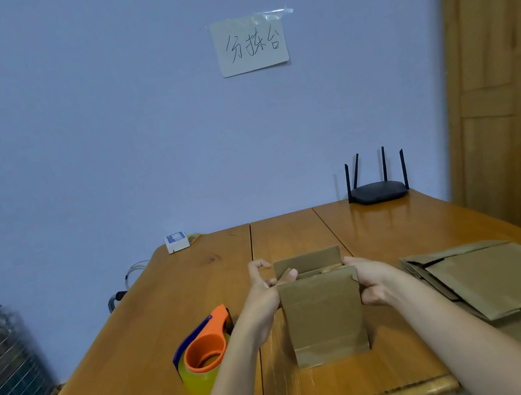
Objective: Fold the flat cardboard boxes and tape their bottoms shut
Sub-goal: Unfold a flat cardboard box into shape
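Step in hand: folding the flaps of one opened box (325, 318), by my reading. The box stands upright on the table (196, 278), mid-front, squared into a tube, upper end facing up. Far flap stands up; the small side flaps look tucked inward; near flap partly bent over.

Left hand (262, 287) at the box's upper left corner, thumb pressed across the top edge onto a tucked flap, other fingers curled loosely behind the corner. Right hand (370, 282) grips the upper right edge, fingers wrapped round the side wall, thumb side toward the top flap. Both hands touch the box; neither holds anything else.

Tape dispenser (204, 350), orange with a yellowish roll, lies on the table just left of the box, near the left forearm, untouched. Stack of flat boxes (511, 285) lies to the right, apart from the upright one.

Next move likely calls for pushing the two long flaps down flush, holding the seam shut with one hand, freeing the other for the dispenser. No tape on the seam as yet
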Action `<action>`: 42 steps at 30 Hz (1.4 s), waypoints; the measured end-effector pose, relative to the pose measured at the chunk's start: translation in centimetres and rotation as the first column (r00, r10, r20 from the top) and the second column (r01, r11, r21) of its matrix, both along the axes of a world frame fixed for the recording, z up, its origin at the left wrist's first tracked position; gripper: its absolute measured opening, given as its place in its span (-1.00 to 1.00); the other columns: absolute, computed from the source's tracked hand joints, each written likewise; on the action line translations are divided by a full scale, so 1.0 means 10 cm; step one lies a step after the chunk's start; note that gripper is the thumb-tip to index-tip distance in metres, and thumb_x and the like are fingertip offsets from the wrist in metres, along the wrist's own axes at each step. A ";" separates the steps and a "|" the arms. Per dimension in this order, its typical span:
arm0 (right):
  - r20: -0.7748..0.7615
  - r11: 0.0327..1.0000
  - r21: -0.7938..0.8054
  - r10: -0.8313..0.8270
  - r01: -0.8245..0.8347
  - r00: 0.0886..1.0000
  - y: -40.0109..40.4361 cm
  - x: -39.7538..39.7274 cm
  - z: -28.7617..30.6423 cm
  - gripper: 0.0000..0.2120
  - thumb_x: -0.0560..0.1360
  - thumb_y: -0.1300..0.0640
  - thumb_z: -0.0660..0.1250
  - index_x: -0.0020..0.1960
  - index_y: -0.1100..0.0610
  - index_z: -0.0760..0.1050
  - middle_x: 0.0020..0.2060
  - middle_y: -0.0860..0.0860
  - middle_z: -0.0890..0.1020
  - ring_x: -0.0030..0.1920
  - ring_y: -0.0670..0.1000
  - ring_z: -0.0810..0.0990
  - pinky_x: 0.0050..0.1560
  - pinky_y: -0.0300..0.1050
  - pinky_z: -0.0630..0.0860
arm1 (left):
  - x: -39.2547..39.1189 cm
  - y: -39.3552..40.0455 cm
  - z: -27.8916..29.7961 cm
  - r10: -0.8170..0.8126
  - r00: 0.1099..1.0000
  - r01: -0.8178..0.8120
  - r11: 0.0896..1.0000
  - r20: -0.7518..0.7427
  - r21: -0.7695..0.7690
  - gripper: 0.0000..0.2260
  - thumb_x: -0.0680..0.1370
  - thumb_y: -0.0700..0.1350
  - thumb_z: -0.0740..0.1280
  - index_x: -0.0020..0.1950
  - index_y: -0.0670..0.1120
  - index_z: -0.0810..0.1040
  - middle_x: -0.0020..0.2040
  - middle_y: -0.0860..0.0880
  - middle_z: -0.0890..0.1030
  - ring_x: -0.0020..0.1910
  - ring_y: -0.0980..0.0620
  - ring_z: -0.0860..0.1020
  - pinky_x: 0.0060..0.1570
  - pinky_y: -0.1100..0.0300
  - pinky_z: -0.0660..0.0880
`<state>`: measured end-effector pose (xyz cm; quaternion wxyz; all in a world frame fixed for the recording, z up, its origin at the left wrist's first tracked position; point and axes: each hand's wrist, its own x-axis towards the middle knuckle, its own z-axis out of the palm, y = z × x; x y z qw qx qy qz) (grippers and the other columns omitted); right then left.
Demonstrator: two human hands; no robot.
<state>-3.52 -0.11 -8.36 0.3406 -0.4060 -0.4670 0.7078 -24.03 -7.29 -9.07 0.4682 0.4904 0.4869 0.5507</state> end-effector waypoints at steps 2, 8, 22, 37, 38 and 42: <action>-0.003 1.000 0.008 0.008 -0.008 1.000 0.00 0.00 0.00 -0.67 0.48 0.33 0.45 0.22 0.15 0.58 -0.01 0.25 0.70 -0.10 0.18 0.70 -0.10 0.09 0.64 | 0.00 0.02 -0.02 -0.005 1.000 0.005 1.000 0.002 -0.011 -0.45 0.48 -0.05 0.51 0.25 0.15 0.19 0.16 -0.22 0.63 0.04 -0.11 0.66 0.10 -0.01 0.58; -0.008 1.000 0.002 -0.004 0.004 1.000 0.02 0.00 -0.02 -0.65 0.48 0.36 0.44 0.24 0.18 0.58 0.01 0.27 0.69 -0.07 0.19 0.70 -0.09 0.10 0.64 | 0.01 0.07 -0.14 0.024 0.992 -0.019 0.999 0.125 -0.033 -0.41 0.48 -0.16 0.51 0.30 0.14 0.22 0.14 -0.15 0.66 0.07 -0.11 0.64 0.02 0.02 0.60; -0.010 0.988 0.146 -0.052 0.053 0.999 -0.03 0.11 0.01 -0.28 0.37 -0.39 0.37 0.39 -0.02 0.42 0.34 0.25 0.51 0.37 0.22 0.46 0.43 0.24 0.33 | 0.07 0.05 -0.19 -0.010 0.999 0.011 1.000 0.043 -0.019 -0.67 0.51 -0.14 0.48 0.26 0.07 0.60 0.12 -0.05 0.69 0.14 -0.05 0.65 0.14 -0.04 0.59; 0.541 0.569 0.774 -0.369 -0.277 0.756 -0.20 -0.14 0.19 -0.50 0.51 -0.24 0.35 0.40 -0.10 0.45 0.26 -0.12 0.45 0.32 -0.02 0.39 0.31 -0.03 0.39 | 0.15 -0.09 -0.19 0.089 0.995 -0.086 0.995 0.051 -0.050 -0.73 0.58 0.19 0.28 0.20 0.13 0.59 0.10 0.01 0.69 0.17 0.03 0.58 0.11 0.10 0.53; 0.519 0.563 0.787 -0.385 -0.252 0.763 -0.18 -0.16 0.15 -0.53 0.52 -0.19 0.37 0.38 -0.11 0.46 0.24 -0.14 0.45 0.31 -0.02 0.37 0.29 -0.06 0.37 | 0.16 -0.08 -0.21 0.102 0.992 -0.097 0.994 0.072 -0.059 -0.65 0.58 0.25 0.22 0.24 0.12 0.58 0.12 0.01 0.69 0.19 0.02 0.58 0.16 0.07 0.53; 0.445 0.534 0.826 -0.425 -0.178 0.789 -0.19 -0.22 0.04 -0.58 0.53 -0.10 0.40 0.36 -0.11 0.45 0.22 -0.16 0.43 0.30 -0.07 0.30 0.21 -0.16 0.28 | 0.22 -0.14 -0.17 0.117 0.976 -0.111 0.993 0.182 -0.042 -0.57 0.52 0.35 0.15 0.21 0.14 0.56 0.07 0.05 0.68 0.11 0.06 0.60 -0.10 0.21 0.54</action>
